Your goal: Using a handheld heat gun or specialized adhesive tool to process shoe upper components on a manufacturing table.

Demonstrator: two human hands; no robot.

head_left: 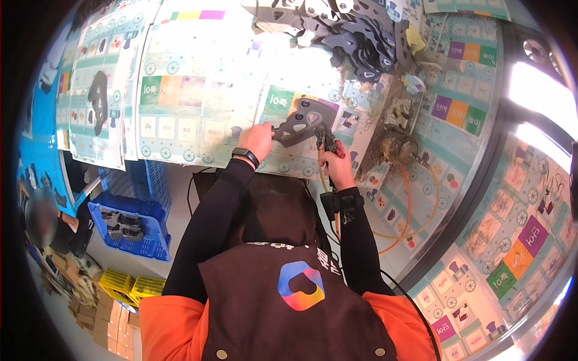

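Observation:
My left hand (257, 142) pinches the left end of a grey moulded piece (308, 115) with cut-outs, held just over the paper-covered table (223, 120). My right hand (338, 168) is wrapped round a grimy spray gun (328, 143) with a red part. The gun's head is close to the right end of the piece; whether they touch I cannot tell. A thin hose runs down beside the right wrist.
Similar dark pieces lie heaped (367, 45) at the back right, and one loose piece (97, 102) lies far left. A grimy pot (400, 147) with orange hoses (409, 198) stands right. A blue crate (132, 225) is lower left, with a person (66, 231) beyond it.

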